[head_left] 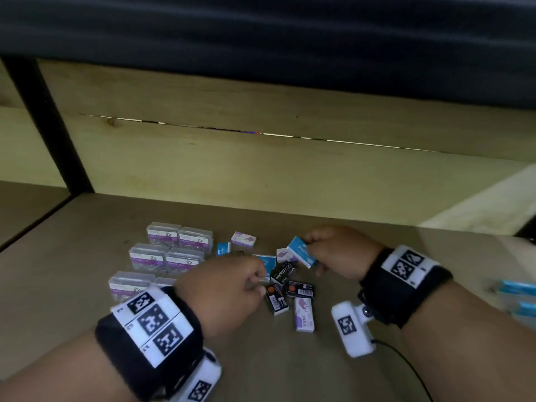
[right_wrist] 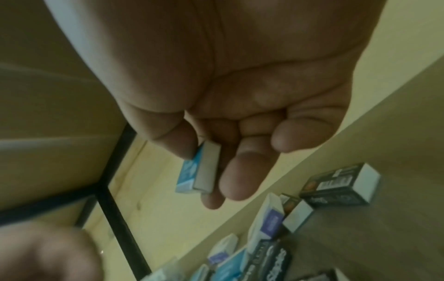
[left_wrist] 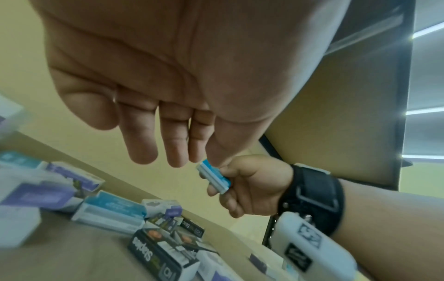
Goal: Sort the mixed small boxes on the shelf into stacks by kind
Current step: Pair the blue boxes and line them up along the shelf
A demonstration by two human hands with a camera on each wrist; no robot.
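Observation:
Loose small boxes lie on the wooden shelf [head_left: 72, 245]: black staples boxes [head_left: 282, 272], purple-and-white boxes [head_left: 304, 314] and blue boxes [head_left: 224, 248]. My right hand [head_left: 311, 253] pinches one blue staples box [head_left: 301, 251] between thumb and fingers and holds it above the pile; the same blue box [right_wrist: 198, 171] shows in the right wrist view. My left hand [head_left: 261, 282] hovers over the black boxes, and its fingers [left_wrist: 144, 152] hang straight with nothing in them. Clear paper clip cases [head_left: 162, 253] stand grouped at the left.
A wooden back panel [head_left: 261, 169] closes the shelf behind the pile. A black upright post [head_left: 49, 126] stands at the left. Blurred blue items [head_left: 519, 297] sit at the right edge. A thin cable [head_left: 406, 364] trails from the right wrist camera.

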